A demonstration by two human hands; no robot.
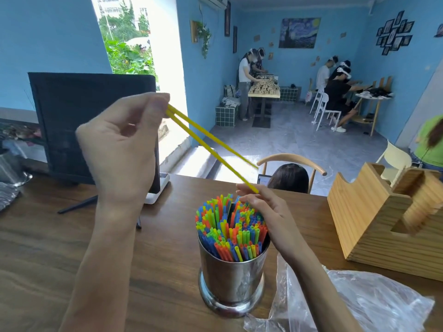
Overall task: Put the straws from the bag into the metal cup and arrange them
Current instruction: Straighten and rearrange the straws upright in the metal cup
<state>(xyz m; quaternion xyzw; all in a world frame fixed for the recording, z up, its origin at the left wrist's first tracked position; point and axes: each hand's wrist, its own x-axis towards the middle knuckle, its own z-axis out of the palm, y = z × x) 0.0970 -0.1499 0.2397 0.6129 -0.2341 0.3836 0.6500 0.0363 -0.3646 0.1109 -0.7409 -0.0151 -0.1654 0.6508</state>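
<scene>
We hold two smooth yellow straws (211, 144) slanting across the frame's centre, our left hand (124, 142) pinching their upper ends, our right hand (261, 207) pinching the lower tips above the shiny round metal cup (231, 281), bottom centre, packed with coloured straws; crinkled clear bag (359, 305) lies lower right on the wooden table (48, 259)

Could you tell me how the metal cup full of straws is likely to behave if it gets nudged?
The metal cup is tall and packed with straws rising above its rim, so probably top-heavy. Its flared base should resist small nudges. The polished steel likely slides easily on the wooden table.
</scene>
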